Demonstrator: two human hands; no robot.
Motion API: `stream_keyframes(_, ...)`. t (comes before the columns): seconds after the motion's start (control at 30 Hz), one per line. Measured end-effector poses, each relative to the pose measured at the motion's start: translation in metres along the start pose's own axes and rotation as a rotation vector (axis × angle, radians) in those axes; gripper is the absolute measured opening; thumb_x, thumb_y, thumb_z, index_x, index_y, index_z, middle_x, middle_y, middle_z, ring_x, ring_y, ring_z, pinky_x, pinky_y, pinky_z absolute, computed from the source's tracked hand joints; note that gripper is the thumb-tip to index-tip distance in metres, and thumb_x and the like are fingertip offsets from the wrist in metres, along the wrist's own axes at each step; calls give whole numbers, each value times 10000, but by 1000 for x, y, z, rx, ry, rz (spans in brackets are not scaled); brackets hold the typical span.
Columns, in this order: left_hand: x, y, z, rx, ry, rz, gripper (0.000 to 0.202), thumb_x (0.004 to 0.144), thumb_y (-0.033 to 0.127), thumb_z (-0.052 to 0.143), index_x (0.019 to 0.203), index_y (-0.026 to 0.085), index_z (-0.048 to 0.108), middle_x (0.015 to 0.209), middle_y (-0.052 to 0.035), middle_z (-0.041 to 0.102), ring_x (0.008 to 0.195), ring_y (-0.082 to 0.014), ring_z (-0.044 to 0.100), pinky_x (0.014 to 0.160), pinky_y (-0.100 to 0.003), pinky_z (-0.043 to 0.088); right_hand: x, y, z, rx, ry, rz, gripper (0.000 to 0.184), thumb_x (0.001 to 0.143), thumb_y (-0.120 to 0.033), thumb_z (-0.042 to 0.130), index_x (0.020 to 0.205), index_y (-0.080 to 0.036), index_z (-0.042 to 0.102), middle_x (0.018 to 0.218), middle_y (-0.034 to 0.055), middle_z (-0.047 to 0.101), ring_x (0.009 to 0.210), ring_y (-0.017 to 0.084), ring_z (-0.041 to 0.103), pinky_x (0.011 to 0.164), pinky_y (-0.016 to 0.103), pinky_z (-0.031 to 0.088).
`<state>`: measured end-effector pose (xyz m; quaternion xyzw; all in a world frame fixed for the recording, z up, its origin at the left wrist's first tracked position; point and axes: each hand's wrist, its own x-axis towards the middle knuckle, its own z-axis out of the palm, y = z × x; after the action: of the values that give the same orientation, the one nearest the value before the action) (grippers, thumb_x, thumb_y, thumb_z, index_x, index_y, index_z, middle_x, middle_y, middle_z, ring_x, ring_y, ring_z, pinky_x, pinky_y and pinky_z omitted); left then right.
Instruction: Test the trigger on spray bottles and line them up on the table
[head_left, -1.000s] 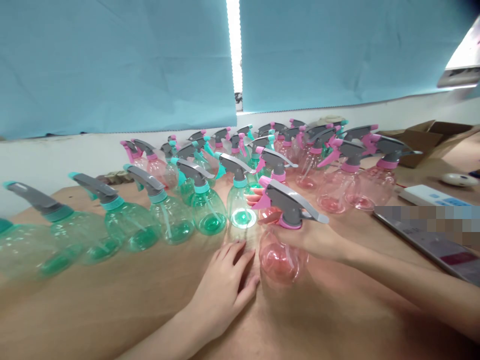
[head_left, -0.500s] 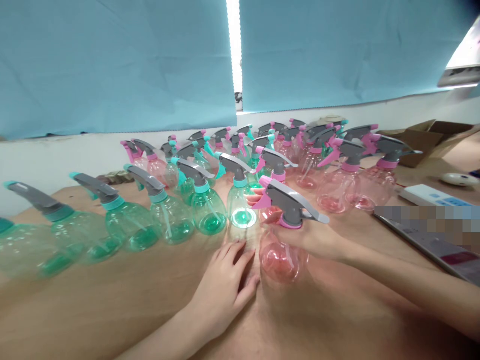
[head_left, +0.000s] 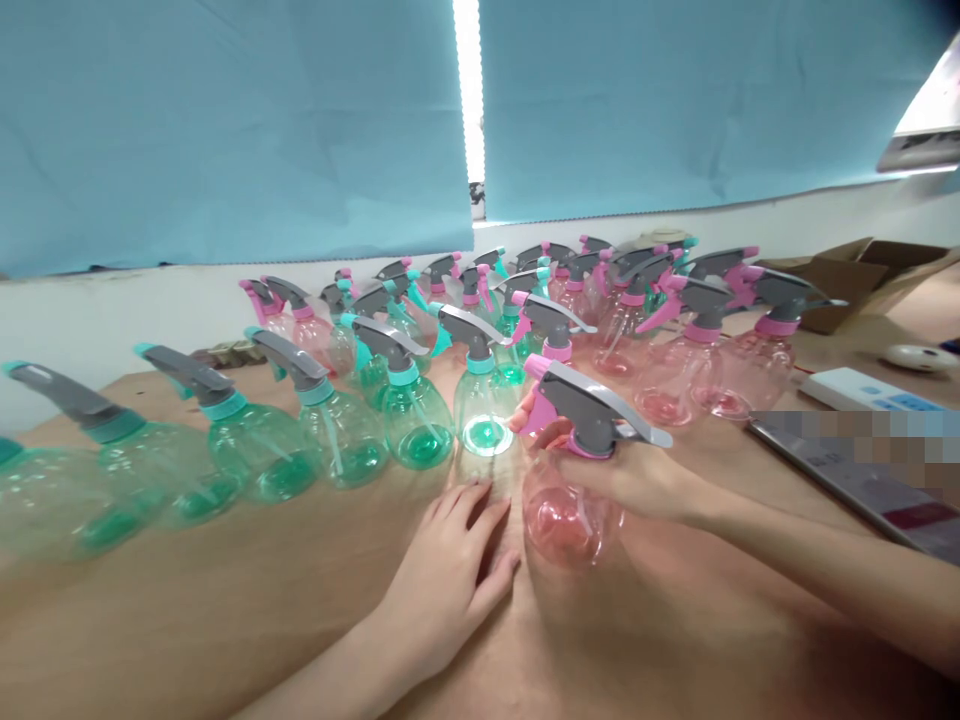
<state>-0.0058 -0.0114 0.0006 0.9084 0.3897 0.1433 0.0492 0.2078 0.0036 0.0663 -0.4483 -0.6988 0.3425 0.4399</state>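
A clear pink spray bottle (head_left: 562,525) with a grey and pink trigger head stands upright at the front middle. My right hand (head_left: 649,480) reaches around its far side and grips it near the collar, with fingers curled by the pink trigger; part of the hand is hidden behind the bottle. To the left of this bottle, my left hand (head_left: 454,560) lies palm down on the wooden table (head_left: 300,610), fingers stretched out and holding nothing. Just beyond it stands a green spray bottle (head_left: 484,405) with a turquoise collar.
A row of green spray bottles (head_left: 266,450) runs leftward. Several more pink and green bottles (head_left: 619,335) crowd the back. At right are a phone-like slab (head_left: 825,475), a white box-shaped device (head_left: 862,392), a white mouse (head_left: 919,358) and an open cardboard box (head_left: 832,290).
The fingers of my right hand have curled in around the trigger of the pink spray bottle. Its head has shifted slightly right. My left hand has stayed in place.
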Motion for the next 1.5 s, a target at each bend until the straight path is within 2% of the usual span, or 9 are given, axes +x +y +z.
stream_keyframes(0.2, -1, 0, 1, -1, 3, 1, 388, 926, 307, 527, 1277, 147, 566, 1326, -158, 532, 1233, -344, 470, 1008, -531, 401, -2, 1, 1, -29, 41, 20, 117, 643, -209, 508, 587, -233, 408, 538, -54, 418, 512, 115, 423, 506, 268, 415)
stream_keyframes(0.37, -1, -2, 1, 0, -3, 3, 386, 932, 314, 517, 1280, 153, 560, 1325, -155, 534, 1225, -340, 475, 1002, -540, 403, -1, 2, -1, -24, 21, 32, 71, 630, -199, 513, 692, -234, 519, 584, -40, 509, 562, 145, 518, 537, 287, 463)
stream_keyframes(0.5, 0, -2, 1, -7, 2, 0, 383, 932, 319, 519, 1281, 163, 556, 1327, -148, 534, 1221, -335, 479, 997, -541, 409, 0, 4, -2, -53, -41, 80, 118, 651, -248, 544, 758, -238, 592, 767, 16, 670, 737, 226, 650, 620, 343, 531)
stream_keyframes(0.73, 0, -1, 1, -3, 18, 7, 380, 926, 317, 532, 1270, 160, 565, 1320, -149, 539, 1224, -338, 481, 996, -533, 416, 1, 7, 0, -27, -62, 84, 144, 701, -279, 564, 825, -249, 629, 892, 35, 707, 803, 260, 697, 672, 386, 577)
stream_keyframes(0.87, 0, -1, 2, 4, 15, 16, 374, 922, 308, 536, 1262, 156, 570, 1315, -150, 542, 1225, -341, 480, 994, -534, 418, 3, 7, 2, -10, -63, 40, 281, 743, -228, 578, 1010, -265, 659, 861, 24, 713, 801, 245, 692, 649, 353, 579)
stream_keyframes(1.07, -1, -2, 2, 18, 13, 22, 379, 917, 291, 535, 1264, 141, 568, 1318, -160, 535, 1229, -344, 475, 1009, -541, 400, 4, 4, 5, 53, -68, -90, 497, 779, -208, 606, 1260, -315, 546, 1004, 15, 719, 832, 201, 692, 734, 340, 578)
stream_keyframes(1.17, 0, -2, 2, 19, 13, 22, 370, 919, 287, 526, 1256, 141, 569, 1318, -162, 531, 1229, -343, 473, 996, -534, 414, 4, 4, 7, 44, -27, -115, 508, 764, -227, 642, 1252, -327, 545, 985, -2, 713, 748, 167, 675, 732, 328, 576)
stream_keyframes(1.33, 3, 0, 2, 19, 6, 30, 312, 932, 266, 497, 1208, 152, 589, 1300, -156, 547, 1216, -346, 481, 987, -537, 418, 1, 10, 5, -84, 80, -77, 508, 685, -407, 759, 1157, -301, 605, 760, -27, 663, 631, 165, 622, 613, 324, 558)
stream_keyframes(1.5, 6, 3, 1, 13, 20, 16, 270, 962, 267, 450, 1166, 166, 593, 1263, -148, 561, 1190, -328, 498, 980, -521, 424, -7, 14, -5, -90, 77, -145, 529, 649, -411, 801, 1118, -267, 601, 896, 2, 677, 844, 207, 643, 764, 363, 537)
